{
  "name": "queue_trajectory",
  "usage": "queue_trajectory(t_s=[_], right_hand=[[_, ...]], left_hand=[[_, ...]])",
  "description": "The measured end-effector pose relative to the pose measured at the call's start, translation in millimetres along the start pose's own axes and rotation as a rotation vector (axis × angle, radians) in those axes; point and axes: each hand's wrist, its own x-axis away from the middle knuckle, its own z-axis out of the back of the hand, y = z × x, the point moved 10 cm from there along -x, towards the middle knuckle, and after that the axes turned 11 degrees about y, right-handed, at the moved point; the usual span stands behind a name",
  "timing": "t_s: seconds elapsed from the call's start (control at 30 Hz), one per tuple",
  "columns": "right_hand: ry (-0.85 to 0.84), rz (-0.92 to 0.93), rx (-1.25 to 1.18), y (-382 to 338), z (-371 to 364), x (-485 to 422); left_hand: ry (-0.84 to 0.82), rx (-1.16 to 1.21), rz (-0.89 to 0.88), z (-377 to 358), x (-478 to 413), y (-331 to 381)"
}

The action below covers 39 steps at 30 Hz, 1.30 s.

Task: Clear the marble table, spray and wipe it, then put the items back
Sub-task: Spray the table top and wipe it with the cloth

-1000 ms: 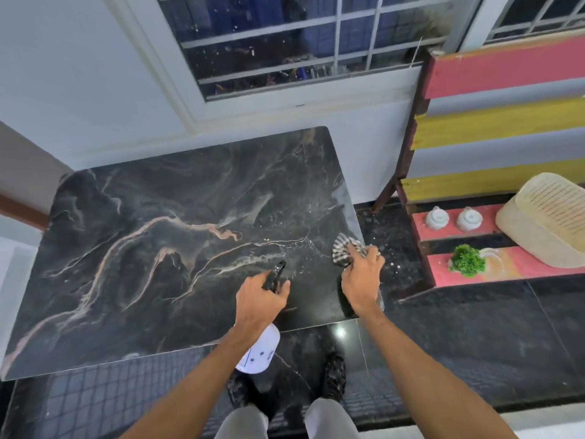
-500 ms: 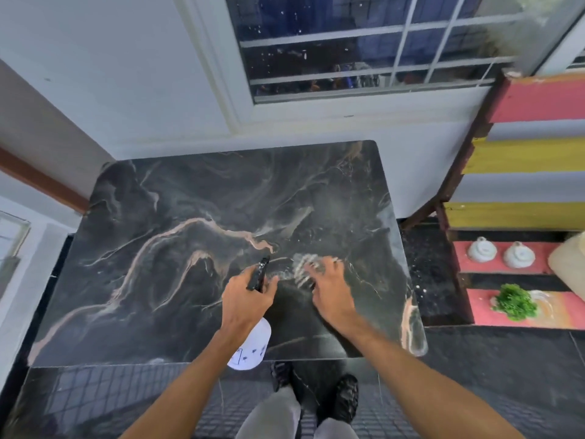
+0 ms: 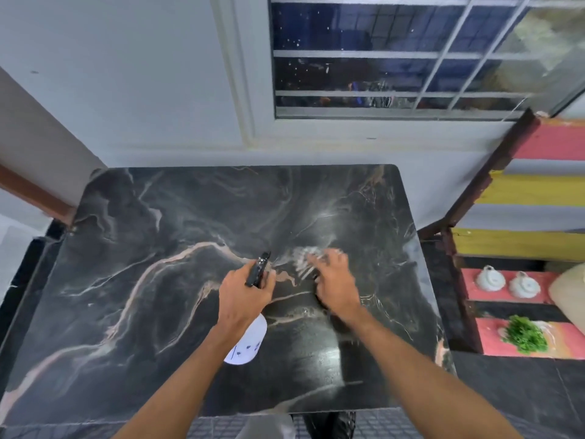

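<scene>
The black marble table (image 3: 158, 280) with pale veins fills the middle of the view and carries no items. My left hand (image 3: 243, 294) grips a spray bottle (image 3: 247, 343), white body below the hand, black nozzle pointing away above it. Just to the right, my right hand (image 3: 334, 285) presses a striped cloth (image 3: 300, 259) flat on the marble; the cloth is blurred and partly under my fingers.
A red and yellow shelf unit (image 3: 522, 191) stands right of the table, holding two white cups (image 3: 506, 282), a green plant (image 3: 525, 335) and a cream basket (image 3: 569, 289). A wall and barred window (image 3: 395, 58) lie behind. Dark floor tiles run along the near edge.
My right hand slid the cloth from the table's right edge leftward to the middle, close to the spray nozzle. The view has shifted nearer over the table. The left hand keeps the bottle.
</scene>
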Motion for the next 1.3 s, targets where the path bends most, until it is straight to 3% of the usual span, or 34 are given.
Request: queue_trajectory(t_s=[0.07, 0.1, 0.3, 0.43, 0.5, 0.6, 0.7, 0.77, 1.03, 1.3], right_hand=[[0.106, -0.262, 0.030, 58, 27, -19], [0.111, -0.299, 0.050, 70, 33, -18], [0.006, 0.015, 0.006, 45, 31, 25], [0.116, -0.330, 0.045, 142, 65, -38], [0.087, -0.260, 0.092, 157, 70, -50], [0.034, -0.008, 0.115, 178, 80, -57], [0.032, -0.086, 0.068, 223, 101, -94], [-0.025, -0.037, 0.054, 227, 101, -88], [-0.196, 0.206, -0.022, 211, 101, 124], [-0.134, 0.007, -0.027, 225, 109, -5]], left_hand=[[-0.016, 0.002, -0.011, -7, -6, 5], [-0.023, 0.002, -0.016, -12, -7, 9], [-0.085, 0.049, -0.036, -44, -8, 43], [-0.064, 0.031, -0.067, -63, -12, 67], [-0.049, 0.015, -0.075, -70, -13, 76], [-0.021, 0.010, -0.046, -84, -8, 90], [0.025, -0.014, -0.031, -101, 0, 105], [0.042, -0.060, -0.013, -116, 11, 116], [0.035, -0.028, 0.050, -163, 74, 169], [0.039, -0.049, 0.047, -175, 105, 180]])
